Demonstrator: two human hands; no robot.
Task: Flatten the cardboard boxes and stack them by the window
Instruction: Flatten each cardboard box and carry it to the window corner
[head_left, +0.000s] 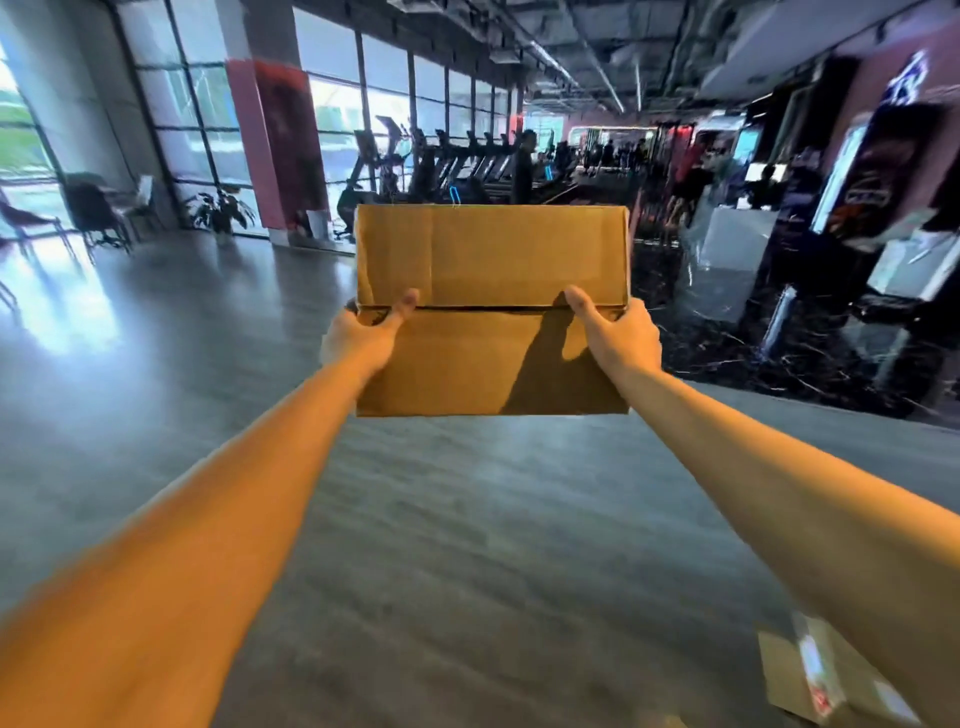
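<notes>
Near the person's feet, low and to the right of the held box, a second box (826, 675) lies on the floor (467, 519). It looks blurry, so I cannot tell if it is flat or has anything in it.

Farther out, two bare arms reach forward. The left hand (358, 338) grips the left edge of the box (491, 312) with its thumb on the front. The right hand (621, 330) grips the right edge the same way. The other fingers are hidden behind the box. The box is up in the air, in front of the person. Two flaps meet at a dark line across its middle. It looks closed, and I cannot see inside.

I think this box is being carried or is about to be squashed flat. Next it needs its flaps opened and its sides pushed down.

Far past the box, to its left, is the big window (208, 130) where the stack should go. Chairs (98, 208) and a plant (221, 210) stand by it
</notes>
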